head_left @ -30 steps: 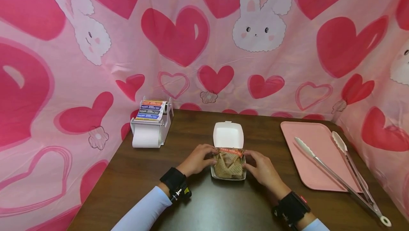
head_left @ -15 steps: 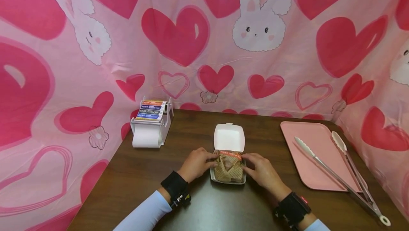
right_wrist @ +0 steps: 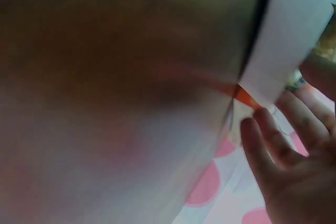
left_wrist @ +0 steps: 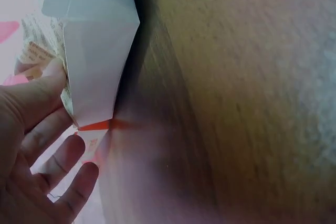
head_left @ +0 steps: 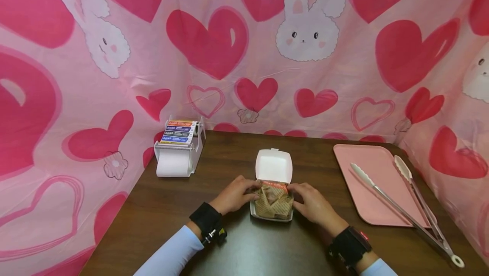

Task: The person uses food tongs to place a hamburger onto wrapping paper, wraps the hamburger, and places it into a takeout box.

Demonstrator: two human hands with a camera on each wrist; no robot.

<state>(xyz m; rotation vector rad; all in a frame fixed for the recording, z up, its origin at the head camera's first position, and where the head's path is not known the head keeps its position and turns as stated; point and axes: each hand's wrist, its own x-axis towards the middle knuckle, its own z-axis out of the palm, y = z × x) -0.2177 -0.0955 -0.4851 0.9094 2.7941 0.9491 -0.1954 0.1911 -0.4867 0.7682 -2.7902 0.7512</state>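
Observation:
A burger in brown printed paper [head_left: 273, 204] with an orange band along its far edge sits in the base of a white clamshell box [head_left: 273, 164], whose lid stands open behind it. My left hand [head_left: 236, 193] holds the burger's left side, thumb at the side and index finger near the far corner. My right hand [head_left: 315, 204] does the same on the right. In the left wrist view, the left thumb [left_wrist: 52, 72] presses the paper just inside the box wall, the other fingers spread loosely. The right wrist view shows the right fingers [right_wrist: 273, 135] extended beside the box.
A pink tray [head_left: 372, 187] lies to the right on the brown table [head_left: 214, 246], with metal tongs [head_left: 401, 208] resting across it. At the back left stands a label dispenser [head_left: 179, 148] with coloured label strips and a white roll. A heart-patterned cloth [head_left: 214, 46] hangs behind.
The burger and box have come slightly toward me together with both hands. The burger's orange band lies lower in the head view. The tray and tongs have stayed put.

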